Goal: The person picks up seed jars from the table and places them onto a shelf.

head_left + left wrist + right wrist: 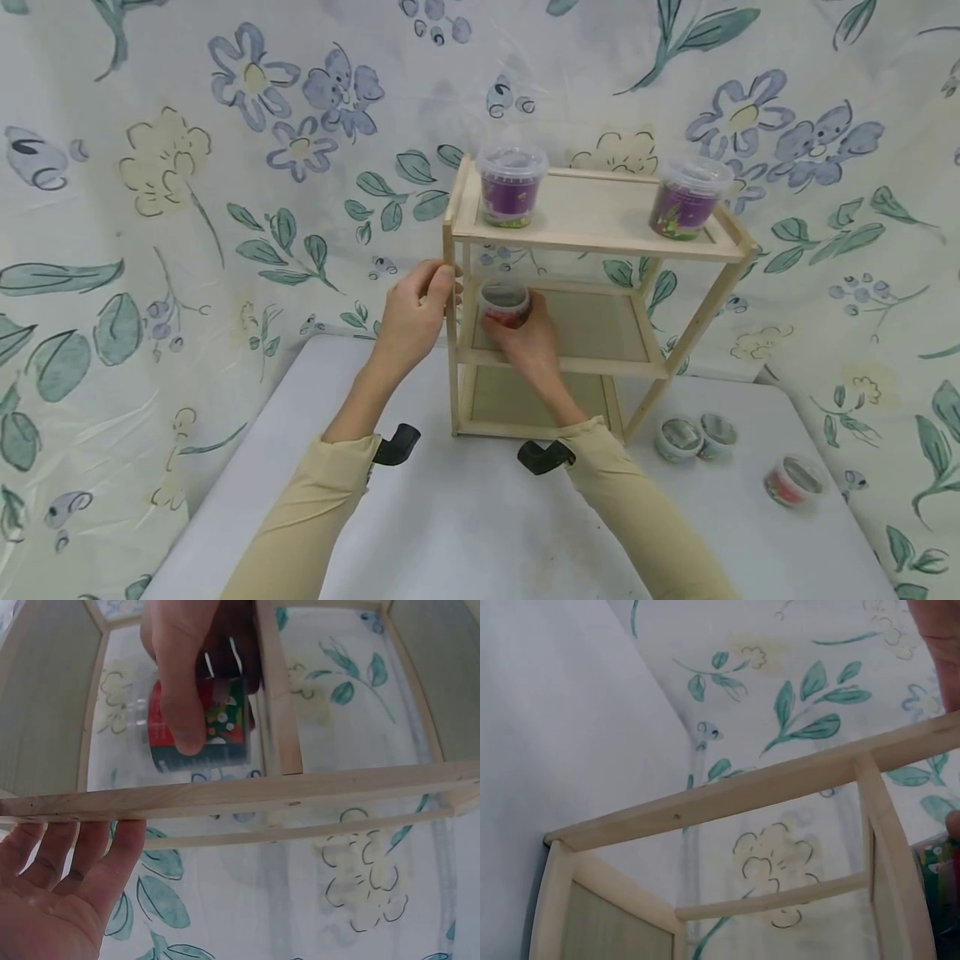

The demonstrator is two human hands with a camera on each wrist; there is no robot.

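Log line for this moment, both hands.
left hand: grips left rack post | right hand: holds red-labelled tub at middle shelf | top shelf: two purple tubs | table: three tubs

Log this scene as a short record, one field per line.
Left hand: grips the left front post of the wooden shelf
Right hand: holds a red-labelled tub at the left end of the middle tier
Top tier: purple-labelled tub at left, another at right
Table: three tubs, on its right side
Backdrop: floral-printed sheet

Shelf (592,207) is smooth, matt wood. Tubs (510,196) look plastic, lids (696,170) clear, glossy. Sleeves (296,517): matt cloth. Backdrop (187,75) creased, faintly shiny.
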